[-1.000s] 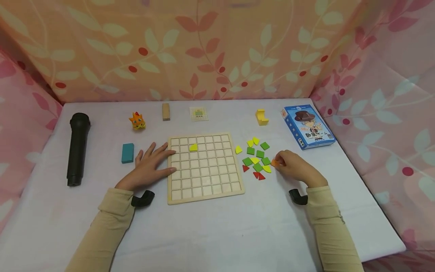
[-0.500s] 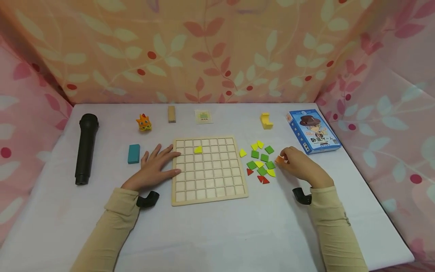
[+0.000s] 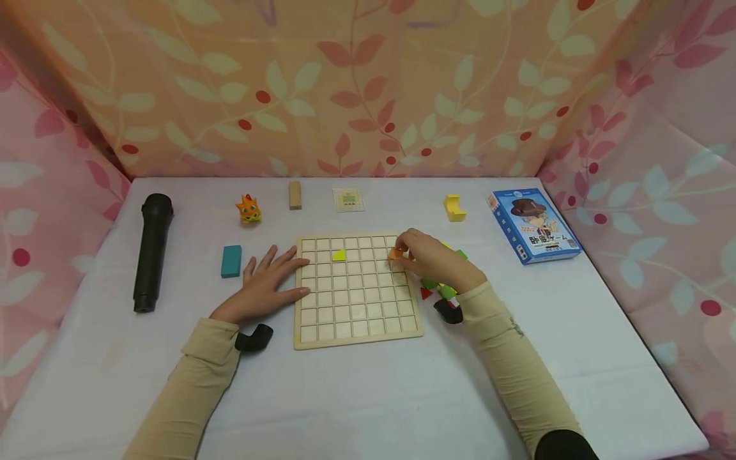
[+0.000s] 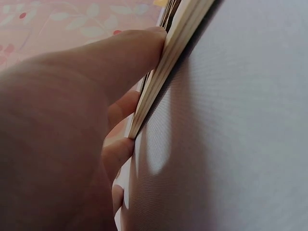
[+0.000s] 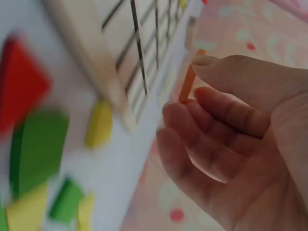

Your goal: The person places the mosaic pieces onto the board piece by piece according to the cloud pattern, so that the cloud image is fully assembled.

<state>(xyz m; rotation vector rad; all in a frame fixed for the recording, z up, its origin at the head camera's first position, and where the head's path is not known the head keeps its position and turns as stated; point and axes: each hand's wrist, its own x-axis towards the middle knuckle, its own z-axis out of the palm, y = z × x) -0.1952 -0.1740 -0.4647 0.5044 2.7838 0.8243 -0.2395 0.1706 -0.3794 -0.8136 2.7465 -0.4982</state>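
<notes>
A pale wooden grid board (image 3: pixel 359 330) lies flat on the table, with one yellow tile (image 3: pixel 338 255) in an upper cell. My left hand (image 3: pixel 261 287) rests with spread, straight fingers against the board's left edge; the left wrist view shows the thumb (image 4: pixel 139 48) on its rim. An orange tile (image 3: pixel 395 253) is pinched between thumb and fingers of my right hand (image 3: pixel 434 257), over the board's upper right part. In the right wrist view that orange tile (image 5: pixel 188 79) is seen edge-on, apart from the board. Green tiles (image 3: pixel 447 292), red and yellow ones lie partly hidden under the right wrist.
Along the back stand an orange toy figure (image 3: pixel 249 209), a wooden block (image 3: pixel 295 195), a patterned card (image 3: pixel 348 200) and a yellow piece (image 3: pixel 454 208). A black microphone (image 3: pixel 153 252) and teal block (image 3: pixel 231 261) lie left. A blue game box (image 3: pixel 535 225) lies right.
My right hand has moved left from beyond the loose tiles to the board's upper right, carrying the orange tile. The left hand stays at the board's edge. The head view has shifted slightly.
</notes>
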